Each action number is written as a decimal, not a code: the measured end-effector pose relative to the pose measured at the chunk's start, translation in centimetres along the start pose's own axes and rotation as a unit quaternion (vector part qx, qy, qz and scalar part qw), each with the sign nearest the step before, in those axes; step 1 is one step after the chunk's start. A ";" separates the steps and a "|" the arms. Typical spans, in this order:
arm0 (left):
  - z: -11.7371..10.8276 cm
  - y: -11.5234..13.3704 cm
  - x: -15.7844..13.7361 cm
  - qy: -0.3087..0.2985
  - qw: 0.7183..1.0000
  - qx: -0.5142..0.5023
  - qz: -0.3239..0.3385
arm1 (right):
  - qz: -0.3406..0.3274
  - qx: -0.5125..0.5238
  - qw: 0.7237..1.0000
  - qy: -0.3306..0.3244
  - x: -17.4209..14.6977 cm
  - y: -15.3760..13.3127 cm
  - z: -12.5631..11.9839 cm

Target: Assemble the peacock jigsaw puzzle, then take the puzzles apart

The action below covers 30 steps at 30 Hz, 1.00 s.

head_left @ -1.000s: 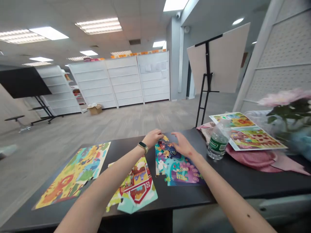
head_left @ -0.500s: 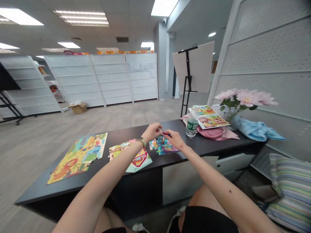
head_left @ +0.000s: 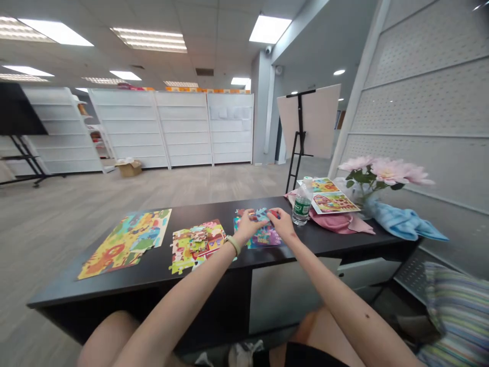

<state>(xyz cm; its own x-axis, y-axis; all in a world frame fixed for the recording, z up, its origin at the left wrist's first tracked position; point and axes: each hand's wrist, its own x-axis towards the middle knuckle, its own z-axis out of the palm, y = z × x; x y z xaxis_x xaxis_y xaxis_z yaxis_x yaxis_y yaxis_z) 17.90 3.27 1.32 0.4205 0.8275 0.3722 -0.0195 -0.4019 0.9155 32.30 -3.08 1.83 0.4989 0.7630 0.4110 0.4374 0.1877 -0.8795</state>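
Note:
A blue and purple jigsaw puzzle (head_left: pixel 267 238) lies partly put together on the dark tabletop, half covered by my hands. My left hand (head_left: pixel 247 228) reaches over its left side, thumb and forefinger apart, with nothing visible between them. At the puzzle's upper right, my right hand (head_left: pixel 281 224) pinches a small red puzzle piece (head_left: pixel 274 214), mostly hidden by the fingers. Left of my left wrist is a farm-coloured jigsaw puzzle (head_left: pixel 183 247) with loose pieces heaped on it. A yellow animal jigsaw puzzle (head_left: pixel 126 239), notched at its lower right edge, lies farther left.
A water bottle (head_left: pixel 301 205) stands upright just right of my right hand. Behind it, picture sheets (head_left: pixel 335 203) rest on a pink cloth (head_left: pixel 336 223). A flower vase (head_left: pixel 361 193) and a blue towel (head_left: pixel 401 216) sit at the table's right end.
My left hand has moved lower, its thumb now stretched away from the forefinger. My right hand has lowered slightly, bringing the piece nearer the puzzle. My left forearm uncovers more of the farm puzzle.

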 end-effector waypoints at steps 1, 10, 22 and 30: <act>0.5 -0.4 -0.3 -0.006 1.000 -0.003 -0.010 | 0.009 0.006 1.000 0.011 0.3 0.6 0.3; -2.7 -2.1 1.0 -0.035 0.999 -0.012 -0.013 | 0.031 -0.041 0.998 0.032 2.8 3.7 -1.5; -4.8 -3.6 1.8 -0.057 0.996 -0.054 -0.046 | -0.061 -0.136 0.984 -0.097 -0.5 0.1 3.3; -6.9 -2.4 0.6 -0.196 0.927 0.312 0.066 | -0.082 -0.245 0.966 0.028 1.2 3.6 -0.8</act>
<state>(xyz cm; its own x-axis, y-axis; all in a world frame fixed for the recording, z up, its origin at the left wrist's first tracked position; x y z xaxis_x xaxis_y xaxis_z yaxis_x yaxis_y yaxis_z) 11.95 7.44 0.40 0.7521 0.5973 0.2787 0.3825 -0.7399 0.5534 35.11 -2.00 -0.67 0.4270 0.7105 0.5594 0.8086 -0.0231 -0.5879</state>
